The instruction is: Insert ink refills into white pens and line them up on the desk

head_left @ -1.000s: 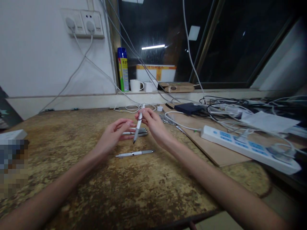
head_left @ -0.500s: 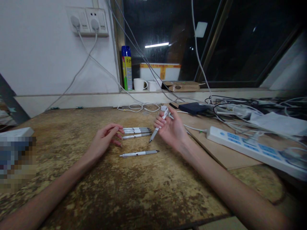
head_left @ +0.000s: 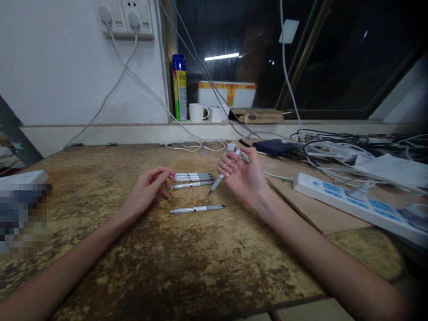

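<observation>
Worn table [head_left: 160, 258] bears pens [head_left: 194, 179]; right hand [head_left: 245, 178] apparently grips another pen [head_left: 216, 183].

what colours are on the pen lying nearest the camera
White and grey with a dark tip on the nearest pen, in the head view.

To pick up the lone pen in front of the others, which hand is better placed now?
Probably the left hand. It appears free, loosely curled beside the grouped pens, and is not far from the lone pen. The right hand is occupied, holding another pen.
</observation>
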The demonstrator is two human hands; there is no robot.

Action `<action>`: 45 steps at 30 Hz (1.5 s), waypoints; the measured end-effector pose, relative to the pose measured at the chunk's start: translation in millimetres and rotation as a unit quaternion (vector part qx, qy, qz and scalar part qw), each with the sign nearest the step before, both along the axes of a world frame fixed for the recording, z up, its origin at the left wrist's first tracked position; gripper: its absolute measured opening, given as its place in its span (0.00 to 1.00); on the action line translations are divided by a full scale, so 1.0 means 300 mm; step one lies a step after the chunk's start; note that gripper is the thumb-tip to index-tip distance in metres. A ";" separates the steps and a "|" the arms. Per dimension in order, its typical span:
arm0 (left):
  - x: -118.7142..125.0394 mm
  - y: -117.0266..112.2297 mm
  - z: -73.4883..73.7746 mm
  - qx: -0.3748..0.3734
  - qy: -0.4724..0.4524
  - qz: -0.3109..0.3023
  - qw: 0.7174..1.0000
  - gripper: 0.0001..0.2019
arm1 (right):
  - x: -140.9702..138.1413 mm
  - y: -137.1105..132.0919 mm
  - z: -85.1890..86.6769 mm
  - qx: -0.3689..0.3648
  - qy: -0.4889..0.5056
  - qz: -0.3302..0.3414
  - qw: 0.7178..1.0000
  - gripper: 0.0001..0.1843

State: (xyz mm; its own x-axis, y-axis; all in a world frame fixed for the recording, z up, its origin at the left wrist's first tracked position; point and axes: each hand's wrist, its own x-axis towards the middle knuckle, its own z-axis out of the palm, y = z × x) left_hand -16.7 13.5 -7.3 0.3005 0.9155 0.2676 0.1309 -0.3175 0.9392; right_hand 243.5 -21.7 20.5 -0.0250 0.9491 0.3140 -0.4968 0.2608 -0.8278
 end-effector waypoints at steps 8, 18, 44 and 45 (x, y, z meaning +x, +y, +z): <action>-0.001 -0.004 0.002 0.002 0.004 -0.004 1.000 0.16 | 0.003 -0.007 0.004 -0.011 0.065 0.027 0.997 0.17; -0.002 0.007 -0.011 -0.002 0.018 -0.015 1.000 0.16 | -0.005 -0.010 0.011 -0.046 0.178 0.087 0.979 0.18; -0.020 0.013 -0.022 0.024 0.079 -0.034 0.996 0.16 | -0.008 0.001 0.007 -0.054 0.182 0.056 0.980 0.17; -0.021 0.012 -0.022 0.023 0.078 -0.033 0.996 0.15 | -0.008 0.001 0.007 -0.058 0.183 0.055 0.980 0.18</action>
State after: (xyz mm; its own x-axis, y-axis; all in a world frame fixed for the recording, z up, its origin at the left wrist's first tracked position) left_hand -22.9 17.2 -14.0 0.4007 0.8804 0.2535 0.2520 -0.3719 0.8934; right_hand 241.1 -21.5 22.7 -0.0346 0.9769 0.2111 -0.7858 0.1039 -0.6097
